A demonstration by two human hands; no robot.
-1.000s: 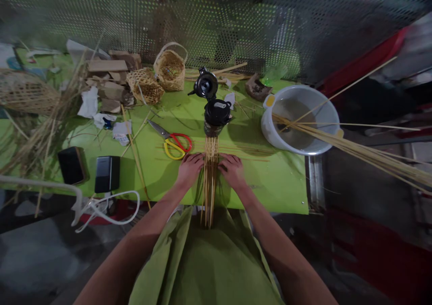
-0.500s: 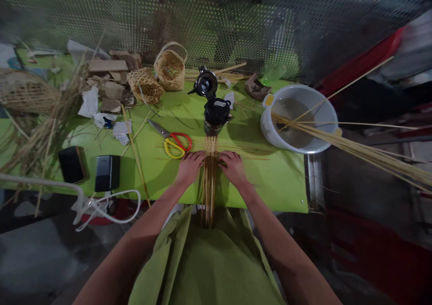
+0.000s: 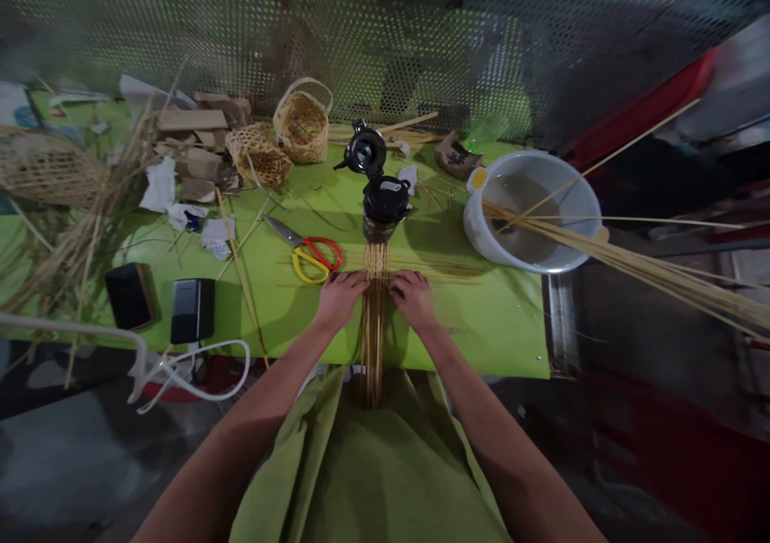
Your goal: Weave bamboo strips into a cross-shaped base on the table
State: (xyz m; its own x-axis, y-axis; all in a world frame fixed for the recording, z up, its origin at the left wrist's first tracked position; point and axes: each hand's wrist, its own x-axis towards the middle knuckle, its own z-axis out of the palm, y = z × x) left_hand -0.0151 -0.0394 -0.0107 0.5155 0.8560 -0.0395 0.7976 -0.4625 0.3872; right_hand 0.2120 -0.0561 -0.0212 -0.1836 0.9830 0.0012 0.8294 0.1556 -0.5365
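Observation:
A flat band of thin bamboo strips (image 3: 374, 326) runs from my lap up the green table (image 3: 493, 326) to a black-lidded bottle (image 3: 385, 202) that rests on its far end. Cross strips are woven through it just below the bottle. My left hand (image 3: 340, 298) lies on the left edge of the band, fingers curled down onto the strips. On the right edge sits my right hand (image 3: 414, 298), its fingers likewise bent and pressing on the strips.
Red-and-yellow scissors (image 3: 310, 254) lie left of the band. A white basin (image 3: 532, 214) with long strips sticking out stands at right. Small woven baskets (image 3: 282, 138), cardboard scraps, two dark phones (image 3: 160, 302) and a white cable (image 3: 180, 366) are at left.
Both hands have crept slightly up the band toward the woven crossing; nothing else has moved.

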